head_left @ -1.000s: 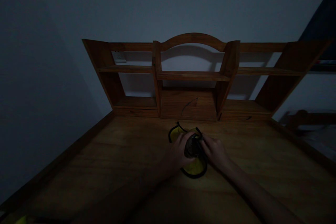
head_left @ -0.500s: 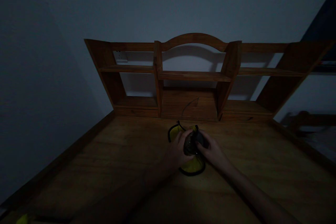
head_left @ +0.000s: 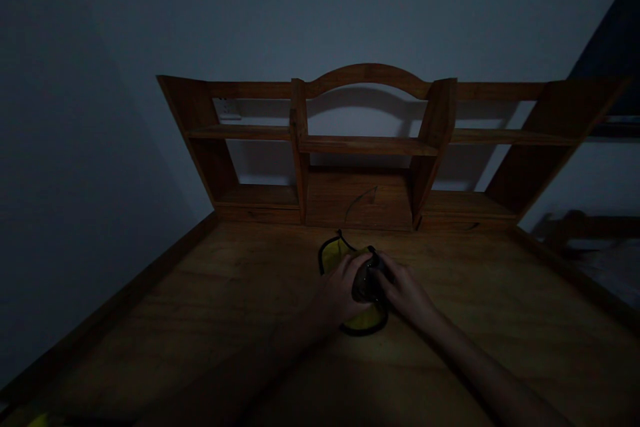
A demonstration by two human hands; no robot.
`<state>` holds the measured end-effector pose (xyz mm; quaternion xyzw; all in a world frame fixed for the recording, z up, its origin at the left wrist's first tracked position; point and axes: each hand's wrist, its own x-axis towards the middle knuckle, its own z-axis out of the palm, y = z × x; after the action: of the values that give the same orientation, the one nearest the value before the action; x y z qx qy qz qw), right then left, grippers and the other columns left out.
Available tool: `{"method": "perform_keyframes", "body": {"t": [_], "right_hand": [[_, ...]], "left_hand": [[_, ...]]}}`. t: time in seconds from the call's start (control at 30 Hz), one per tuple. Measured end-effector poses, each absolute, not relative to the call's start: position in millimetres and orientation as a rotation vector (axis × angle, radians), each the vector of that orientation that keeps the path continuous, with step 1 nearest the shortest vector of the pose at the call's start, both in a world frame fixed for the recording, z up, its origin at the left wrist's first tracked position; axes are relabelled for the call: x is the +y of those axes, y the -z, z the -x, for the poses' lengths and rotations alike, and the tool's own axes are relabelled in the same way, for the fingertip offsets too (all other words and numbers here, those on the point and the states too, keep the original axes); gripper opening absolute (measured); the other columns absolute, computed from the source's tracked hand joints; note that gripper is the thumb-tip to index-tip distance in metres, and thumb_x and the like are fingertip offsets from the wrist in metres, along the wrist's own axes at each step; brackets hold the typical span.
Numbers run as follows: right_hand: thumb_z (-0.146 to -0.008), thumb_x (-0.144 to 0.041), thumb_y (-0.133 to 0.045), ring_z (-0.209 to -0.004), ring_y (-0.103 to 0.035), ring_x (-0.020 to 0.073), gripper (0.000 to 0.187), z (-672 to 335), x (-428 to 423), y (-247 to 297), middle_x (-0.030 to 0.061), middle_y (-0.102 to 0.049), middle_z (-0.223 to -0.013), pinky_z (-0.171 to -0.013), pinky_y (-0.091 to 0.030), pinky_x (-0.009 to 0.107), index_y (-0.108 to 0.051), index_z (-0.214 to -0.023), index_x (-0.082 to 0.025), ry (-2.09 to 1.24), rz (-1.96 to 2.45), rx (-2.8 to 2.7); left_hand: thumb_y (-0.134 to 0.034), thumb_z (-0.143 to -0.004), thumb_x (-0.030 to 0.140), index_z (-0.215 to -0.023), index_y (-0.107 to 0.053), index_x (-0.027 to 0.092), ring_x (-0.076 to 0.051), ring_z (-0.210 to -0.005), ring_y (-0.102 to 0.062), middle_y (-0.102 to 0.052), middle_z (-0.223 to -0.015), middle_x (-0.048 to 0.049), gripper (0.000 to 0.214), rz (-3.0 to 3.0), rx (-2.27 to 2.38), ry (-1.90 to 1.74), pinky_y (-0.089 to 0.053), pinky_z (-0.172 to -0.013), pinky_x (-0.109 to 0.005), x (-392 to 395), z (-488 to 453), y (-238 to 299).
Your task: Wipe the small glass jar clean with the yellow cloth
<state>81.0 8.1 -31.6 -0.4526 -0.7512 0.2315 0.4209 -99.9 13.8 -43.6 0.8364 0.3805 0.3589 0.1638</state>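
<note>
In dim light, a yellow pouch with black trim (head_left: 334,255) lies on the wooden desk (head_left: 210,307), just in front of the shelf unit. My left hand (head_left: 338,293) and my right hand (head_left: 406,293) meet over it, and both have their fingers curled round a small dark rounded object (head_left: 365,283) held between them. What that object is cannot be made out in the gloom. Part of the pouch shows below the hands and part beyond the left fingers.
A wooden shelf unit (head_left: 370,147) with an arched top and bare compartments stands at the back of the desk against a pale wall. A raised wooden lip (head_left: 125,293) runs along the desk's left side. Dark furniture (head_left: 580,227) shows at the right.
Both hands shifted slightly on the dark object over the pouch. The pouch's visible lower part has shrunk a little. The view has barely moved.
</note>
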Motion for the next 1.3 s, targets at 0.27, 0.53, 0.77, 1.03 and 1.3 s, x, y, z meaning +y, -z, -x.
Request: {"method": "perform_keyframes", "body": {"t": [0.27,0.53,0.77,1.03,1.3], "right_hand": [[-0.095,-0.023,-0.038,-0.088,-0.065,0.0195,0.036,-83.7,2.7,28.2,0.0088,-0.065,-0.102,-0.075,-0.05,0.028,-0.044,-0.13,-0.018,-0.41,1.236,-1.999],[-0.097,-0.033,-0.036,-0.065,-0.067,0.0225,0.029,-91.0,6.5,33.6,0.0092,-0.069,-0.077,-0.053,-0.043,0.026,-0.056,-0.106,-0.014,-0.215,1.381,-2.073],[-0.097,-0.031,-0.034,-0.067,-0.067,0.0222,0.032,-89.4,5.5,32.4,0.0087,-0.07,-0.079,-0.056,-0.045,0.026,-0.053,-0.116,-0.015,-0.237,1.376,-2.068],[-0.092,-0.028,-0.04,-0.066,-0.066,0.021,0.043,-86.9,3.8,28.0,0.0049,-0.068,-0.078,-0.057,-0.047,0.025,-0.042,-0.134,-0.018,-0.309,1.351,-2.026],[-0.085,-0.018,-0.046,-0.072,-0.066,0.0194,0.054,-89.4,3.7,22.6,0.0047,-0.069,-0.092,-0.066,-0.051,0.027,-0.04,-0.139,-0.023,-0.373,1.254,-2.043]], "left_hand": [[-0.076,-0.063,0.026,-0.138,-0.03,0.03,-0.026,-0.115,-0.05,-0.048,-0.129,-0.0046,0.087,-2.379,1.073,-1.005,-0.044,-0.098,-0.043,9.9,99.8,37.5],[-0.078,-0.06,0.021,-0.138,-0.03,0.03,-0.025,-0.118,-0.048,-0.047,-0.131,-0.0047,0.092,-2.362,1.028,-1.023,-0.042,-0.101,-0.041,10.0,102.4,36.1],[-0.077,-0.061,0.021,-0.137,-0.031,0.028,-0.025,-0.119,-0.047,-0.047,-0.132,-0.0056,0.089,-2.341,1.017,-1.096,-0.041,-0.102,-0.042,11.6,102.0,37.7],[-0.077,-0.063,0.027,-0.136,-0.032,0.026,-0.025,-0.121,-0.047,-0.048,-0.132,-0.0072,0.087,-2.307,1.033,-1.128,-0.04,-0.103,-0.042,17.4,102.5,42.6],[-0.075,-0.064,0.028,-0.136,-0.033,0.026,-0.027,-0.118,-0.049,-0.047,-0.131,-0.0081,0.083,-2.361,1.02,-1.072,-0.044,-0.099,-0.043,19.6,102.7,45.6]]}}
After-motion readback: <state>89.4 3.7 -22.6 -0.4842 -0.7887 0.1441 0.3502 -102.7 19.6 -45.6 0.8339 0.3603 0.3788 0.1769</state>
